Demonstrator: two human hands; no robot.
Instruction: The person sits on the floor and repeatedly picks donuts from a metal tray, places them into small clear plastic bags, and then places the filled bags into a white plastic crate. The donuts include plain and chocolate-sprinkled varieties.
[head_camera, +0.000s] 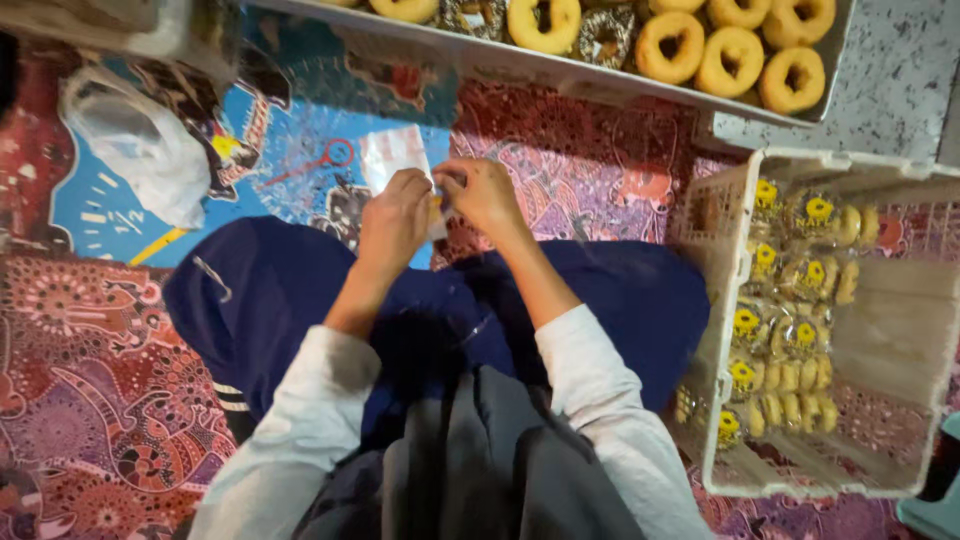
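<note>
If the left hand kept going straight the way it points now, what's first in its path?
The left hand points up and slightly right, already touching the small clear plastic packet that both hands hold. Beyond it lies the patterned mat, then probably the doughnut tray; depth is unclear.

Both hands meet in front of the seated person's lap — the left hand (392, 222) and the right hand (484, 195) pinch a small clear plastic packet (398, 160) between them. Beyond them lies a long metal tray of ring doughnuts (560, 70). To the right stands a white plastic crate (712, 330) with wrapped doughnuts (790, 330) inside — a crumpled clear plastic bag (140, 140) lies far left on the patterned mat (90, 380).
</note>
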